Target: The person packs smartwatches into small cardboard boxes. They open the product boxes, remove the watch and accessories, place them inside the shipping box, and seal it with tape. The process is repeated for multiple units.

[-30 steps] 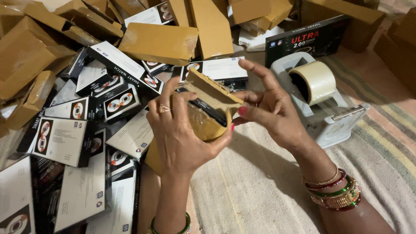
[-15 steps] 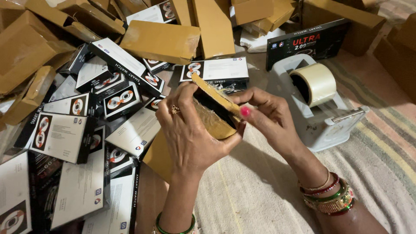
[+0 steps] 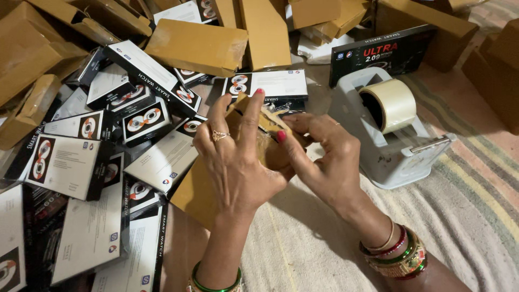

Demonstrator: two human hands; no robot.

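Head view shows both hands closed around a small brown cardboard box [image 3: 265, 138], held above the striped mat [image 3: 432, 216]: left hand [image 3: 238, 162] now wraps its back, right hand [image 3: 324, 157] has moved in, pinching its flap beside the tape dispenser [image 3: 389, 130].

a grey tape dispenser [image 3: 390, 141] with a clear tape roll [image 3: 390, 104] sits on a striped mat [image 3: 476, 205]; black-and-white product boxes [image 3: 108, 135] and brown cartons [image 3: 197, 46] lie heaped nearby.
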